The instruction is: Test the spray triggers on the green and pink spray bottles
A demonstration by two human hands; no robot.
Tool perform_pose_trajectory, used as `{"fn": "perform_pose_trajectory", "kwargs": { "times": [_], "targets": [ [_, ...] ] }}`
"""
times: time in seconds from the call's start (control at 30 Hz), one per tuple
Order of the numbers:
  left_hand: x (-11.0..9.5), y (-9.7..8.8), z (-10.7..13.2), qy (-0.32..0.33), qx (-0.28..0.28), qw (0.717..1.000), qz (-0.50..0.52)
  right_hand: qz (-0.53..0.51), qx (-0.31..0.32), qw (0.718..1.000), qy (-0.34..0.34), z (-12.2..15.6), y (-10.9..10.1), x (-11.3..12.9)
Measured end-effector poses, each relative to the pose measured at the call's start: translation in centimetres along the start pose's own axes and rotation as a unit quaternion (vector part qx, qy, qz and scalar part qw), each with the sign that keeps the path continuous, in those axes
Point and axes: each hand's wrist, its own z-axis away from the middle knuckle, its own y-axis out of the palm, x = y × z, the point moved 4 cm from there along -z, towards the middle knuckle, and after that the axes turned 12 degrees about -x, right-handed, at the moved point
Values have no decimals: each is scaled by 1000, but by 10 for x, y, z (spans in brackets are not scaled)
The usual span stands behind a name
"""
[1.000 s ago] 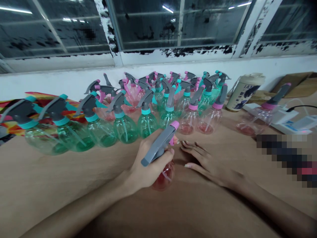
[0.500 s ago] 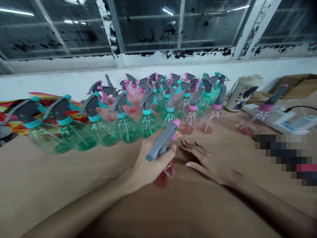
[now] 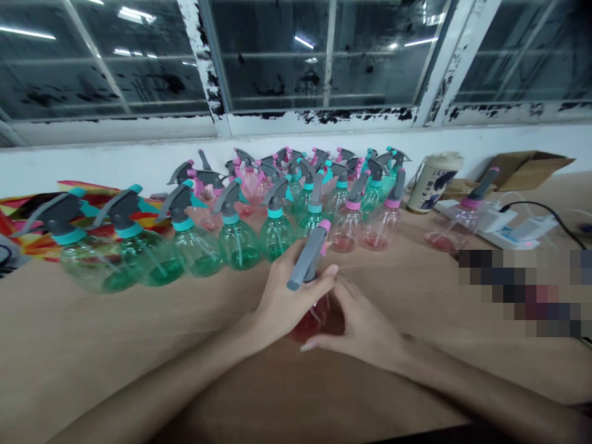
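My left hand [image 3: 289,290] is closed around the neck of a spray bottle [image 3: 309,327] standing in front of me on the table. Its grey trigger head [image 3: 308,259], with a pink nozzle tip, rises above my thumb and points away from me. Red-pink tint colours the see-through round body, part of which my hands hide. At its right side my right hand [image 3: 365,324] is curved and open, thumb in front of the base and fingers close to my left thumb. A gap shows between the right palm and the bottle; whether the fingertips touch it, I cannot tell.
Green spray bottles [image 3: 240,243] with teal collars stand in a row at left, with more green and pink ones behind. Pink bottles [image 3: 382,228] stand to the right. Farther right are a tumbler [image 3: 432,185], a power strip [image 3: 509,234] and a cardboard box [image 3: 527,169].
My right hand has moved left, from lying flat on the table to curving beside the bottle. My left hand keeps its grip at the neck. The view has shifted slightly.
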Motion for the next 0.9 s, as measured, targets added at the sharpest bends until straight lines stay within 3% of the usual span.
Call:
{"fn": "perform_pose_trajectory", "kwargs": {
  "times": [0.2, 0.4, 0.5, 0.67, 0.9],
  "targets": [
    [-7, -5, -2, -2, 25, 1000, 7, -3, -56, 998, -7, -6, 5, 19],
    [10, 8, 14, 28, 90, 995, 12, -4, -66, 997, 46, 9, -16, -5],
    [26, 22, 31, 56, 124, 987, -80, 28, -96, 993, 66, 22, -42, -34],
    [41, 38, 46, 80, 150, 970, -173, 109, -205, 970, 66, 35, -106, -89],
    [48, 39, 45, 91, 144, 965, -199, 214, -214, 950, 82, 26, -170, -152]
  ]
}}
